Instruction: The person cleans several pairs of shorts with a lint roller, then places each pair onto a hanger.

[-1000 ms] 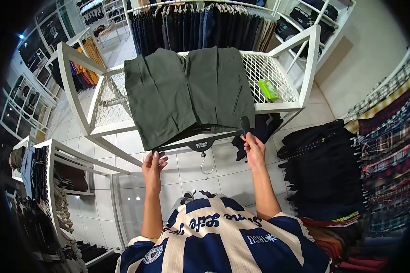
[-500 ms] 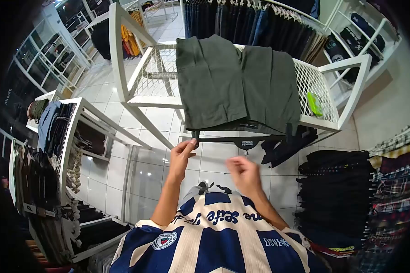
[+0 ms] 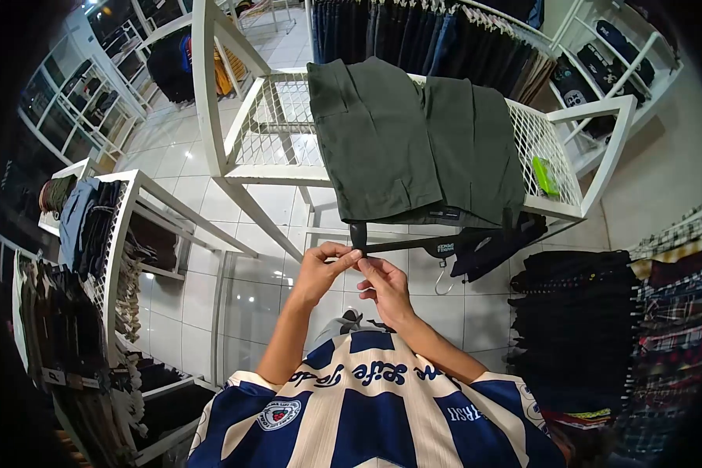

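Observation:
A dark green pair of pants or shorts [image 3: 413, 144] lies over a white mesh rack, its waistband hanging toward me over the front edge. Just below the waistband is a black clip hanger [image 3: 409, 244], its metal hook pointing down toward me. My left hand [image 3: 322, 271] pinches the hanger's left end, at the upright clip [image 3: 357, 236]. My right hand [image 3: 387, 290] meets it there, thumb and forefinger closed at the base of the same clip, other fingers curled. Dark cloth [image 3: 499, 248] hangs by the hanger's right end, hiding part of it.
The white mesh rack [image 3: 277, 173] carries a bright green item [image 3: 545, 177] on its right. Dark folded clothes [image 3: 569, 327] are stacked at right, beside plaid garments [image 3: 678, 320]. Another white rack [image 3: 121, 257] with clothes stands at left. Jeans [image 3: 413, 39] hang behind.
My right hand has moved left and up to join my left hand at the hanger's left clip. The hanger's left end and the garment sit slightly farther right in view.

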Demonstrator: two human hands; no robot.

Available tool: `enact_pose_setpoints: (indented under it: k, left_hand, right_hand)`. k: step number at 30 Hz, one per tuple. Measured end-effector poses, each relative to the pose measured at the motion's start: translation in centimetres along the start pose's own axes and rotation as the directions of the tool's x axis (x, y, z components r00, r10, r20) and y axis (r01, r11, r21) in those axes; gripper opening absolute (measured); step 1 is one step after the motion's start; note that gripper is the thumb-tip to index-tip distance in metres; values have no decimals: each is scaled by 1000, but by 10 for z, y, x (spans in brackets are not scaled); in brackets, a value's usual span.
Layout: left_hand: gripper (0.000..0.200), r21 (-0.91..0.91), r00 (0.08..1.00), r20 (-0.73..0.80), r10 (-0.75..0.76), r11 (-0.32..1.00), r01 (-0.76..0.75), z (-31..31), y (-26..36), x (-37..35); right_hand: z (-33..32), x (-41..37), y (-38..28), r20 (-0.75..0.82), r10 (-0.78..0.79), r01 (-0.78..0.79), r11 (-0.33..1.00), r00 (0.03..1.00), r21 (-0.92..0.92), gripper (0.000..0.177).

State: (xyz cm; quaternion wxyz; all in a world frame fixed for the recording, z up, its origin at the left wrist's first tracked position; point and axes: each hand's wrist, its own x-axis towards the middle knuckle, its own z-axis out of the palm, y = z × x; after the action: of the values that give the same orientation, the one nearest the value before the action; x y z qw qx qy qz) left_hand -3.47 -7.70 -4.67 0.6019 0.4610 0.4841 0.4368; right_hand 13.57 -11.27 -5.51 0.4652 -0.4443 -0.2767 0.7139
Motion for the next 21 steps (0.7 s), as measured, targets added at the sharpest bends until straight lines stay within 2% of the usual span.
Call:
enact_pose_setpoints:
  k: [4, 6, 8, 11, 21]
  left_hand:
    - [43, 50, 998, 27, -53, 997, 52, -11, 9, 14]
    - [52, -47, 985, -141, -95, 995, 89, -8, 21, 23]
    - [46, -81, 981, -161, -105, 992, 93, -7, 34, 33]
    - [33, -25, 989, -133, -61, 998, 58, -4, 38, 42]
    - [28, -39, 985, -87, -152, 988, 149, -14, 37, 41]
  right_hand:
    - [5, -1, 5, -41, -19, 22, 995, 999, 97, 31]
    - [10, -6, 2, -54, -9, 15, 994, 998, 109, 30]
    - [11, -9, 2, -68, 4, 4, 993, 998, 121, 29]
    - [7, -8, 7, -104, 2, 9, 993, 995, 114, 28]
    - [14, -2, 8, -138, -69, 86, 989, 988, 117, 25]
